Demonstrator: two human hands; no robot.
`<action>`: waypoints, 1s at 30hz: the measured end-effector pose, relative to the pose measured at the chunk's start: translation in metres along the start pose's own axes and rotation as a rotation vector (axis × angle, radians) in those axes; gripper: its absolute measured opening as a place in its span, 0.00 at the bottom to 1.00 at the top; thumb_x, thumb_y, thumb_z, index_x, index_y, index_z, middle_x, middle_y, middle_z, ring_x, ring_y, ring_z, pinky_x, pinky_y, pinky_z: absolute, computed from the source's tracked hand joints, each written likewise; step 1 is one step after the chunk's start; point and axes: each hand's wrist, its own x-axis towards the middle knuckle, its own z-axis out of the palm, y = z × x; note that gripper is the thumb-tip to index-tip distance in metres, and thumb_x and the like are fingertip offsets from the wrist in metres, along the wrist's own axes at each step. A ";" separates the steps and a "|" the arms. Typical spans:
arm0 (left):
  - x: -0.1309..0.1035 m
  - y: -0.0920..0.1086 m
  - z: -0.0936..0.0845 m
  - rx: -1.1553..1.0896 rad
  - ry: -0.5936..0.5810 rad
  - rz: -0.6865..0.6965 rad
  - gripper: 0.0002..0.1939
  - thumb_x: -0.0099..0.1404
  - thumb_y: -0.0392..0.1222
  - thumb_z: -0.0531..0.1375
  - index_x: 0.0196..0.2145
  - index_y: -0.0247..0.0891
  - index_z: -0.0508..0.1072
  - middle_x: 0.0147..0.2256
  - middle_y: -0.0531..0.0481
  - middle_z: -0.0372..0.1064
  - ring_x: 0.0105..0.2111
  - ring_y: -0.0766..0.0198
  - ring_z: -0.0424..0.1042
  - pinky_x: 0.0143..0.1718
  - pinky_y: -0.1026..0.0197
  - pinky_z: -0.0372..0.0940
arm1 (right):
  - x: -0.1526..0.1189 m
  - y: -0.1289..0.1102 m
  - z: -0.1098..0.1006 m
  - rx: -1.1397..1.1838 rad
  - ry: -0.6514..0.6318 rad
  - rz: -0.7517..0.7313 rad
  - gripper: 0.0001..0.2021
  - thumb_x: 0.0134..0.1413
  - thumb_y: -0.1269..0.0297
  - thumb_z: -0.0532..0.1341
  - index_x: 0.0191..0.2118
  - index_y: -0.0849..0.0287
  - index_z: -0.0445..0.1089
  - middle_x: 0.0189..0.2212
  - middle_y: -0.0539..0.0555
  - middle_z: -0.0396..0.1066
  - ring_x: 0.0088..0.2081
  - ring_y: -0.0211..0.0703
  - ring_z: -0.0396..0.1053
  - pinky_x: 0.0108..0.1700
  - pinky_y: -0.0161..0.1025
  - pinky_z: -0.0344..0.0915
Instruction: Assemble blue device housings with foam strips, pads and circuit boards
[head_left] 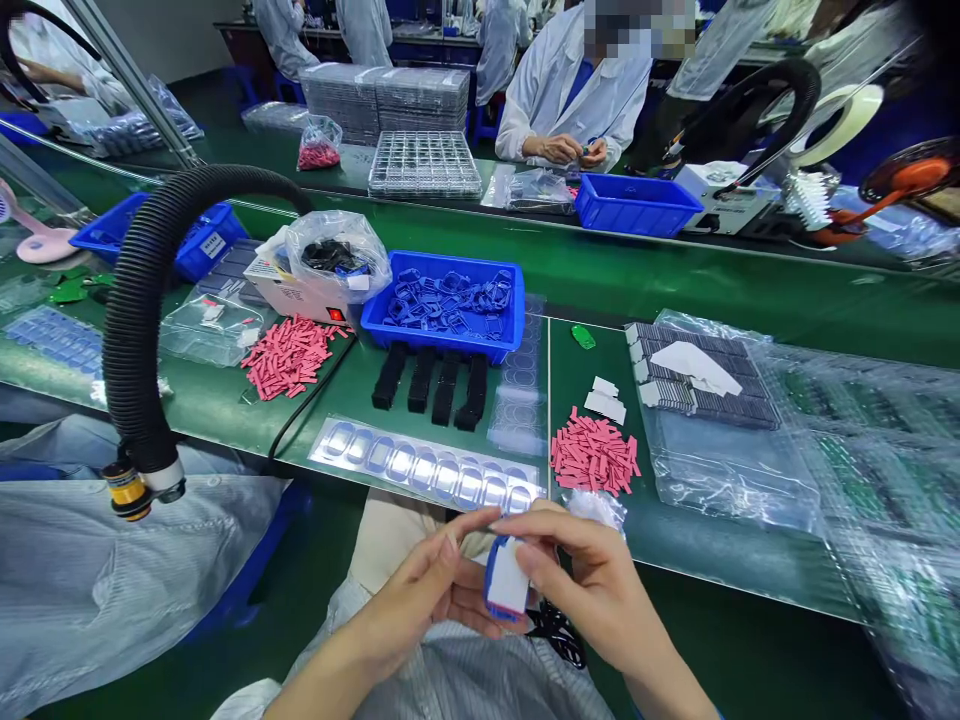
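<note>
A small blue plastic casing with a white face (pixel 508 580) is held between my two hands above my lap. My right hand (pixel 581 575) grips it, thumb pressed on the white face and fingers over its top edge. The fingers of my left hand (pixel 442 575) curl behind and under the same casing, with its index fingertip near the top edge. A thin red edge shows at the casing's bottom. Below it hangs a black cord-like bundle (pixel 556 632), partly hidden by my right hand. Just beyond my hands lies a clear sheet of rounded film pieces (pixel 427 466).
Pink strips (pixel 594 452) lie piled ahead, with another pink pile (pixel 289 357) farther left. Blue frames fill a blue bin (pixel 442 345) behind several black straps (pixel 442 385). A black flexible hose (pixel 131 290) arches at left. Grey stacked parts (pixel 705 375) sit right. A co-worker (pixel 577 90) sits opposite.
</note>
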 end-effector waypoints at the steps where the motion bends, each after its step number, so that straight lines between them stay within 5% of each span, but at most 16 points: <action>1: 0.002 -0.001 0.000 -0.090 -0.015 -0.028 0.36 0.55 0.64 0.59 0.56 0.41 0.67 0.34 0.44 0.79 0.31 0.60 0.79 0.31 0.63 0.70 | 0.000 -0.002 0.001 -0.010 -0.059 -0.005 0.08 0.56 0.63 0.60 0.38 0.51 0.77 0.28 0.52 0.74 0.27 0.36 0.70 0.26 0.30 0.67; 6: 0.007 -0.006 0.003 -0.279 -0.001 -0.029 0.29 0.50 0.51 0.69 0.51 0.47 0.72 0.40 0.48 0.77 0.33 0.66 0.77 0.35 0.65 0.70 | -0.003 -0.012 0.010 -0.005 -0.230 0.014 0.11 0.59 0.61 0.56 0.41 0.52 0.76 0.34 0.52 0.73 0.26 0.32 0.69 0.26 0.30 0.67; 9: 0.005 -0.003 0.002 -0.326 -0.006 -0.019 0.28 0.51 0.50 0.69 0.50 0.45 0.73 0.36 0.49 0.78 0.32 0.65 0.78 0.32 0.68 0.69 | 0.007 -0.006 -0.003 -0.205 -0.145 -0.024 0.13 0.58 0.55 0.56 0.43 0.52 0.74 0.34 0.51 0.75 0.28 0.35 0.71 0.29 0.32 0.69; 11: 0.002 0.000 0.001 -0.373 0.003 -0.030 0.25 0.51 0.48 0.68 0.47 0.41 0.76 0.33 0.48 0.78 0.33 0.64 0.78 0.32 0.69 0.69 | 0.032 0.005 -0.028 -0.470 0.107 -0.006 0.16 0.55 0.49 0.57 0.41 0.54 0.74 0.36 0.52 0.76 0.31 0.38 0.72 0.31 0.34 0.70; 14: -0.001 0.002 -0.003 -0.425 0.021 -0.041 0.18 0.51 0.47 0.68 0.38 0.35 0.79 0.34 0.45 0.79 0.35 0.63 0.78 0.33 0.69 0.71 | 0.096 0.029 -0.082 -0.653 0.383 0.127 0.15 0.58 0.56 0.58 0.46 0.59 0.70 0.42 0.57 0.74 0.37 0.43 0.72 0.42 0.44 0.70; 17: -0.003 0.001 -0.007 -0.460 0.028 -0.018 0.15 0.51 0.45 0.68 0.35 0.33 0.79 0.35 0.43 0.79 0.36 0.61 0.78 0.35 0.67 0.72 | 0.161 0.051 -0.133 -0.784 0.495 0.303 0.13 0.59 0.60 0.59 0.47 0.61 0.68 0.44 0.55 0.70 0.43 0.43 0.70 0.46 0.48 0.68; 20: -0.003 -0.002 -0.011 -0.501 0.037 0.032 0.15 0.49 0.45 0.69 0.34 0.34 0.79 0.36 0.44 0.79 0.38 0.60 0.78 0.38 0.65 0.72 | 0.202 0.063 -0.156 -0.858 0.517 0.389 0.14 0.59 0.60 0.59 0.48 0.61 0.67 0.46 0.55 0.69 0.44 0.44 0.70 0.45 0.47 0.69; 25: -0.003 -0.005 -0.019 -0.545 0.075 0.140 0.14 0.50 0.44 0.69 0.35 0.35 0.79 0.35 0.48 0.79 0.36 0.65 0.78 0.35 0.70 0.72 | 0.217 0.059 -0.143 -0.916 0.481 0.256 0.12 0.60 0.59 0.59 0.43 0.62 0.69 0.39 0.53 0.72 0.39 0.40 0.71 0.42 0.44 0.70; 30: 0.003 0.002 -0.016 -0.561 0.151 0.284 0.11 0.59 0.43 0.64 0.39 0.38 0.79 0.47 0.46 0.77 0.47 0.61 0.75 0.47 0.65 0.69 | 0.154 0.036 -0.087 -0.859 0.322 -0.192 0.11 0.57 0.55 0.60 0.36 0.59 0.71 0.32 0.54 0.76 0.34 0.43 0.75 0.40 0.42 0.71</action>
